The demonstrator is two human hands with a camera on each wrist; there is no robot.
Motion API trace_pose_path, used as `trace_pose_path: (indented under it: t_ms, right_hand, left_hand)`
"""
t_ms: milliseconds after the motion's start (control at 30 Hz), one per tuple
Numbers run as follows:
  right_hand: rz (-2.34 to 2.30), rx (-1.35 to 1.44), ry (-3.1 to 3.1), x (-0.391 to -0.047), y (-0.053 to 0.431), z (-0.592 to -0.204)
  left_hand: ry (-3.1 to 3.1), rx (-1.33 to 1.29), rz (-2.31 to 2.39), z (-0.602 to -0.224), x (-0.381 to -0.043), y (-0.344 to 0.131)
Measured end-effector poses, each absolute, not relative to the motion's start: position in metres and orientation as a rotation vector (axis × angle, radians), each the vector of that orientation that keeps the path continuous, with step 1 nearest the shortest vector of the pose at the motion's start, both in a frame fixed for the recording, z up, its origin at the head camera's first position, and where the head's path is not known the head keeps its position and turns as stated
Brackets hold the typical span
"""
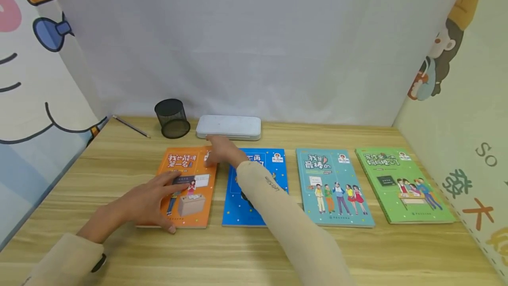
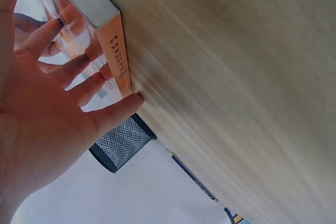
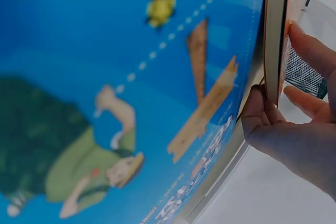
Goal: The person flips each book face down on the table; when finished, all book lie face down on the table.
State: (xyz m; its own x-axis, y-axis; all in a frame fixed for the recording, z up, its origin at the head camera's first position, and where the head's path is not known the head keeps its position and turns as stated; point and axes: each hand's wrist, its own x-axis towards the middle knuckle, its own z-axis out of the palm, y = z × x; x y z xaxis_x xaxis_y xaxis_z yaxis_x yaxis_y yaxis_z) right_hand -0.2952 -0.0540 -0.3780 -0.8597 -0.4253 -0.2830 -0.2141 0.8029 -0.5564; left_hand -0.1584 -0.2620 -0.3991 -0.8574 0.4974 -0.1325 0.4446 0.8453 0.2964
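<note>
An orange book (image 1: 198,211) lies face up at the left end of a row of books. My left hand (image 1: 148,202) rests over its left part with the fingers spread across the cover; in the left wrist view the fingertips meet the glossy cover and one finger reaches past the spine (image 2: 116,51). My right hand (image 1: 222,151) crosses over the blue book (image 1: 238,208) to the orange book's top right corner. Seen from the right wrist, fingers (image 3: 257,111) curl at the corner's edge while others lie along the cover side.
A teal book (image 1: 337,180) and a green book (image 1: 405,184) continue the row rightward. Behind stand a black mesh pen holder (image 1: 172,118) and a pale pencil case (image 1: 230,125). A pencil (image 1: 131,126) lies at the back left. A white curtain (image 1: 254,47) hangs behind the wooden table (image 1: 254,255).
</note>
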Motion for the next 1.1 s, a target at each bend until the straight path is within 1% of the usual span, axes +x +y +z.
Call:
trace_pose_path:
  t_ms: [267, 467, 700, 933, 1100]
  right_hand:
    - [-0.846, -0.494, 2.563, -0.295, -0.054, -0.380]
    - [-1.004, -0.419, 2.516, -0.294, -0.049, -0.380]
    - [-1.248, -0.335, 2.232, -0.293, -0.043, -0.375]
    - [-1.317, -0.240, 2.123, -0.293, -0.040, -0.374]
    - [-1.373, -0.226, 2.114, -0.289, -0.039, -0.372]
  left_hand:
    - [2.828, 0.755, 0.397, -0.401, -0.159, -0.263]
    - [2.813, 0.739, 0.420, -0.402, -0.160, -0.264]
    - [2.795, 0.735, 0.440, -0.404, -0.162, -0.267]
    - [2.771, 0.781, 0.475, -0.402, -0.162, -0.268]
    - [2.750, 0.776, 0.474, -0.399, -0.161, -0.267]
